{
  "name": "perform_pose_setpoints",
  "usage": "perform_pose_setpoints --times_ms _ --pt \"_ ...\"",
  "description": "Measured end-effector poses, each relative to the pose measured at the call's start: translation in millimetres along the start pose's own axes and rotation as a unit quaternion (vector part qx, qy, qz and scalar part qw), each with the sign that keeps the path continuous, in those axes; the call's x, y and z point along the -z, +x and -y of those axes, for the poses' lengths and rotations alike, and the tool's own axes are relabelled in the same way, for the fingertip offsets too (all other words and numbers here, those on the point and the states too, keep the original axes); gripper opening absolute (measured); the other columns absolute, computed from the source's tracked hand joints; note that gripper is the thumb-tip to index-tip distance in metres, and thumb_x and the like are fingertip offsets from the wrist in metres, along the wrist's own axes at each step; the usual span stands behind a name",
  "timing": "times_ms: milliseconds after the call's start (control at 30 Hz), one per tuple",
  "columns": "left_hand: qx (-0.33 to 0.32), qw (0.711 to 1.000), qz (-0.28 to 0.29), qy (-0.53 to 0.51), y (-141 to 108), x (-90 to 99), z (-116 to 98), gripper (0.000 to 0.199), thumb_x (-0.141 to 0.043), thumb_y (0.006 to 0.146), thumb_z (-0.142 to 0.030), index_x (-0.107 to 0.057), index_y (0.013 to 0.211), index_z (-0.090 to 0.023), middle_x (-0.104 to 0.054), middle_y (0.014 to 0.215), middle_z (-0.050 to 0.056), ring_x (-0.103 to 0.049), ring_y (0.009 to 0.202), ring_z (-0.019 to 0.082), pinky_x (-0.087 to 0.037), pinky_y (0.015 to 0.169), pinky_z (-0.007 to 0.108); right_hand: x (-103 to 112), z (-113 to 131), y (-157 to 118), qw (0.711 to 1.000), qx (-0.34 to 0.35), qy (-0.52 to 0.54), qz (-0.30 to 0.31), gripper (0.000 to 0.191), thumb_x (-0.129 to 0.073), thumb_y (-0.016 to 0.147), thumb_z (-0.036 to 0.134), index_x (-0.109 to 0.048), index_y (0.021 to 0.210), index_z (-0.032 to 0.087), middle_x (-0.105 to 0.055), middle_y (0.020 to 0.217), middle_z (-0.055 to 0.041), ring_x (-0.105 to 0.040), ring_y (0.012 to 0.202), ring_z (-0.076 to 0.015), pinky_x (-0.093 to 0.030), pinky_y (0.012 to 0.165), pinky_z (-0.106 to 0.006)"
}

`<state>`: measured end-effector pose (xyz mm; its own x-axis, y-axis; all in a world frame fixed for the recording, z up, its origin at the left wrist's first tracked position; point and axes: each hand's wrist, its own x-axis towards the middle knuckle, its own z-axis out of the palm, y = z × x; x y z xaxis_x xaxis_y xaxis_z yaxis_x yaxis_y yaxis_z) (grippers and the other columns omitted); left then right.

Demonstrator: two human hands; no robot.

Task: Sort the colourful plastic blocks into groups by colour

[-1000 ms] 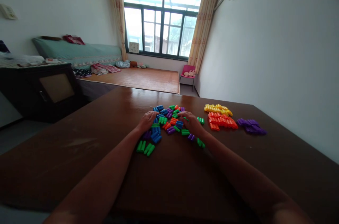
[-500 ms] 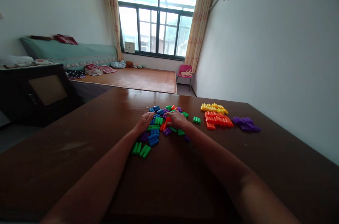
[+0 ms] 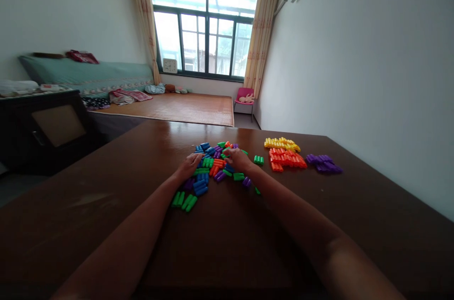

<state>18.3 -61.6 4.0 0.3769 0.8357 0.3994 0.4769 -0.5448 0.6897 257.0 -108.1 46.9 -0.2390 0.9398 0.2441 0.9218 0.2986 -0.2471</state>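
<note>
A mixed pile of small plastic blocks, shaped like joined tubes, lies in the middle of the table. Blue blocks [image 3: 202, 179], green blocks [image 3: 207, 163], orange blocks [image 3: 217, 166] and purple blocks [image 3: 220, 175] are spread through it. My left hand [image 3: 191, 163] rests at the pile's left side, fingers stretched out against blue blocks. Over the right part of the pile is my right hand [image 3: 239, 159], thumb and fingers apart, with a green block [image 3: 225, 153] at the fingertips. The hand and forearm partly cover blocks beneath.
To the right lie sorted groups: yellow blocks [image 3: 282, 144], orange blocks [image 3: 287, 158] and purple blocks [image 3: 323, 163]. A single green block [image 3: 258, 160] sits between them and the pile. Beyond the brown table [image 3: 149, 148] are a bed [image 3: 191, 107] and a pink chair [image 3: 244, 96].
The orange block by my right fingertips now lies among other orange blocks in the pile's middle. My right hand has moved slightly off it. The view has shifted a little right.
</note>
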Motion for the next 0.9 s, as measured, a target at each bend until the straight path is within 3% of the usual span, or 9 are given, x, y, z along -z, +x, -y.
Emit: perform_pose_setpoints --times_ms 133,233,367,500,600,733,833,900 --pt "-0.004 1.000 0.006 0.000 0 0.4 2 0.060 -0.033 0.089 -0.060 -0.070 0.104 -0.015 -0.070 0.104 0.010 -0.062 0.100 0.026 -0.048 0.092 0.039 -9 14 6 0.998 0.013 -0.041 0.044 0.039 -0.060 0.083 0.034 -0.061 0.121 0.022 -0.066 0.114 -0.0091 -0.053 0.113 -0.0274 -0.044 0.091 -0.036" --pt "-0.002 1.000 0.011 -0.008 2 -0.2 6 0.062 -0.034 0.088 -0.062 -0.070 0.105 -0.015 -0.069 0.106 0.010 -0.062 0.101 0.027 -0.047 0.093 0.039 -10 23 12 0.997 0.016 -0.044 0.056 0.040 -0.063 0.080 0.027 -0.062 0.120 0.024 -0.063 0.118 -0.0085 -0.056 0.110 -0.0261 -0.043 0.089 -0.031" --pt "-0.001 1.000 0.021 -0.014 3 0.6 5 0.063 -0.035 0.086 -0.064 -0.070 0.105 -0.015 -0.069 0.108 0.011 -0.061 0.102 0.027 -0.046 0.094 0.039 -5 29 13 1.000 0.019 0.000 0.018 0.038 -0.062 0.077 0.019 -0.064 0.115 0.021 -0.061 0.116 -0.0092 -0.062 0.093 -0.0206 -0.044 0.079 -0.025" --pt "0.003 0.999 0.034 -0.004 -1 4.6 -7 0.065 -0.033 0.087 -0.065 -0.069 0.107 -0.015 -0.069 0.106 0.010 -0.061 0.101 0.027 -0.046 0.094 0.040 10 17 3 0.998 0.008 0.028 -0.061 0.029 -0.058 0.081 0.025 -0.061 0.109 0.018 -0.065 0.104 -0.0068 -0.061 0.086 -0.0174 -0.044 0.075 -0.025" --pt "0.008 0.999 0.035 0.006 -3 7.3 -14 0.066 -0.032 0.086 -0.067 -0.069 0.106 -0.016 -0.069 0.107 0.010 -0.062 0.101 0.027 -0.047 0.093 0.040 29 -15 -11 0.989 -0.035 0.096 -0.109 0.021 -0.057 0.080 0.029 -0.060 0.098 0.018 -0.067 0.086 -0.0023 -0.061 0.076 -0.0147 -0.045 0.071 -0.025" --pt "0.007 1.000 0.026 0.010 -3 7.6 -15 0.067 -0.033 0.084 -0.070 -0.069 0.104 -0.017 -0.070 0.107 0.009 -0.062 0.102 0.027 -0.046 0.095 0.039 57 -84 -47 0.956 -0.096 0.207 -0.186 0.025 -0.060 0.077 0.039 -0.061 0.090 0.019 -0.067 0.079 -0.0016 -0.063 0.073 -0.0158 -0.048 0.069 -0.028" --pt "0.002 0.999 0.029 0.013 -1 5.9 -10 0.068 -0.033 0.084 -0.070 -0.069 0.105 -0.016 -0.069 0.108 0.010 -0.062 0.103 0.027 -0.046 0.095 0.039 69 -136 -84 0.937 -0.157 0.205 -0.236 0.032 -0.061 0.075 0.046 -0.063 0.089 0.017 -0.069 0.082 -0.0049 -0.063 0.073 -0.0179 -0.049 0.069 -0.030" --pt "0.001 0.999 0.034 0.019 0 4.9 -6 0.068 -0.032 0.085 -0.069 -0.068 0.106 -0.015 -0.069 0.109 0.011 -0.062 0.103 0.027 -0.046 0.095 0.039 72 -161 -110 0.935 -0.191 0.189 -0.229 0.033 -0.062 0.073 0.047 -0.063 0.089 0.017 -0.069 0.081 -0.0053 -0.063 0.070 -0.0182 -0.049 0.066 -0.030"
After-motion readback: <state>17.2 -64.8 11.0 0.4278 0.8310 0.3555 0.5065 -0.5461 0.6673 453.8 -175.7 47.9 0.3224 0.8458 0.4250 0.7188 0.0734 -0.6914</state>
